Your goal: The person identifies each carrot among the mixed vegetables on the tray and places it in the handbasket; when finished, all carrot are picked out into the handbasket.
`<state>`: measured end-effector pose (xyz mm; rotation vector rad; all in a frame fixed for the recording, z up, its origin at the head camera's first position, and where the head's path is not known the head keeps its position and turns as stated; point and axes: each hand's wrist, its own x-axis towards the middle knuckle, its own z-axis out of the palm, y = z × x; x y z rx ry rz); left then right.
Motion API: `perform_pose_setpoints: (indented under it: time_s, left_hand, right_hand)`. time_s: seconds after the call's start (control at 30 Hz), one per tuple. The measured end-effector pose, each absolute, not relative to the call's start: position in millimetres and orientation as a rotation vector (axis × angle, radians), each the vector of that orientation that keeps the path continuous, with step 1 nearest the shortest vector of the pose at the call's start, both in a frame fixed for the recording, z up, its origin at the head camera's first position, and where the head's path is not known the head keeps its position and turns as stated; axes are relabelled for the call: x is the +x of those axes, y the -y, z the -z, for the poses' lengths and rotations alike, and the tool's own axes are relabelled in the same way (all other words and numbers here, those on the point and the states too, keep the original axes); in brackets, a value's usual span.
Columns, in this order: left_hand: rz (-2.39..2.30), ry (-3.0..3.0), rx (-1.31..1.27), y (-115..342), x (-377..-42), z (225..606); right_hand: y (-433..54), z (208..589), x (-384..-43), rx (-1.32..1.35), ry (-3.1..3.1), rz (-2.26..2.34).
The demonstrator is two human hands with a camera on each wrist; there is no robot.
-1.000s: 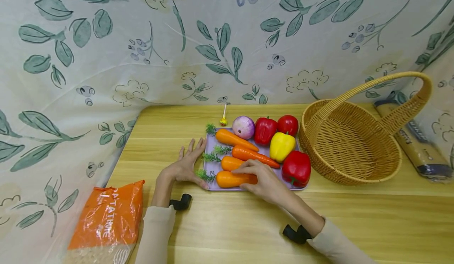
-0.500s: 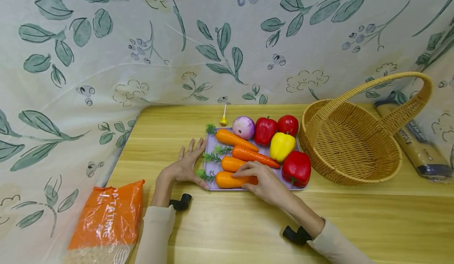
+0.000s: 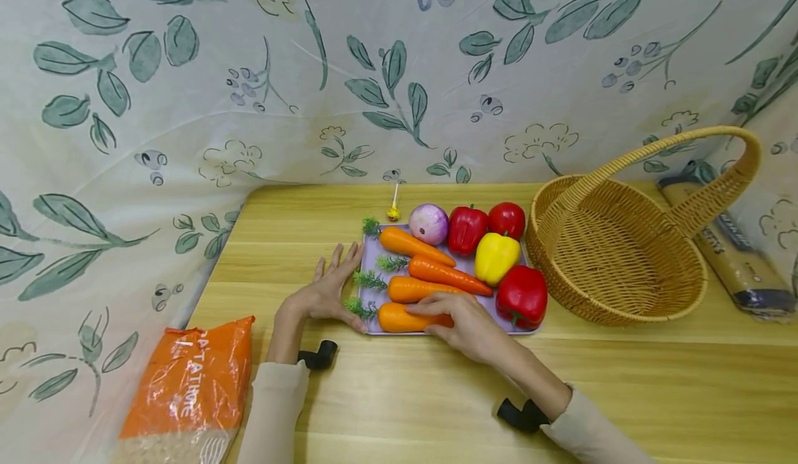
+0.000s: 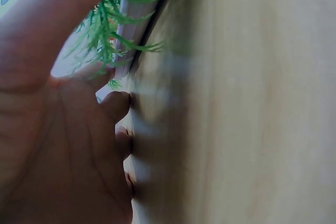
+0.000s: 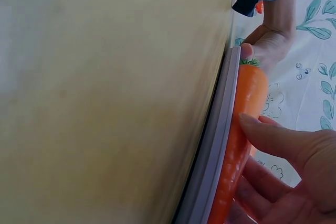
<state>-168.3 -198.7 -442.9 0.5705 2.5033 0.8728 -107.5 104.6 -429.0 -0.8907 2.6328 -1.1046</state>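
A lilac tray (image 3: 373,242) bears several orange carrots with green tops, laid in a slanting column. My right hand (image 3: 467,325) holds the front carrot (image 3: 399,317), thumb on the near side and fingers over the far side. In the right wrist view that carrot (image 5: 249,93) lies along the tray's raised edge (image 5: 223,108). Just behind it is a second carrot (image 3: 414,288). My left hand (image 3: 321,298) is spread at the tray's left edge, with the thumb by the front corner. Green carrot leaves (image 4: 107,27) hang near that thumb in the left wrist view.
On the tray's right side sit an onion (image 3: 428,224), red peppers (image 3: 522,296), a yellow pepper (image 3: 497,258) and a tomato (image 3: 506,220). A lollipop (image 3: 393,211) lies behind. A wicker basket (image 3: 561,284) stands right, an orange bag (image 3: 187,381) left, a packet (image 3: 748,270) far right.
My right hand has drawn slightly toward the front, baring more of the second carrot. The front carrot has shifted a little toward the tray's near edge. My left hand stays put.
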Motion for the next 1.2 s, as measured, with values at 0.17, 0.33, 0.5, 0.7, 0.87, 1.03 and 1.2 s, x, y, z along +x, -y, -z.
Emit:
perform_pose_setpoints:
  time_s: [0.17, 0.33, 0.5, 0.7, 0.87, 1.03, 1.2]
  left_hand:
    - [-0.864, -2.506, 0.572, 199, -168, 443]
    - [-0.862, -2.509, 0.577, 199, -169, 443]
    - [-0.863, -2.512, 0.579, 199, -169, 444]
    - [-0.868, -2.511, 0.585, 200, -170, 446]
    - [-0.871, -2.513, 0.6, 200, -171, 446]
    - [-0.852, -2.518, 0.587, 199, -171, 445]
    - [-0.845, -2.527, 0.577, 199, -170, 445]
  right_hand:
    - [-106, 429, -108, -0.916, -2.623, 1.09]
    - [-107, 428, -109, -0.939, -2.604, 1.109]
    - [-111, 427, -108, -0.954, -2.587, 1.12]
    - [-115, 424, -109, -0.984, -2.577, 1.16]
    - [-123, 415, -110, -0.93, -2.563, 1.167]
    - [-131, 407, -110, -0.895, -2.579, 1.161]
    - [-140, 401, -110, -0.887, -2.571, 1.198]
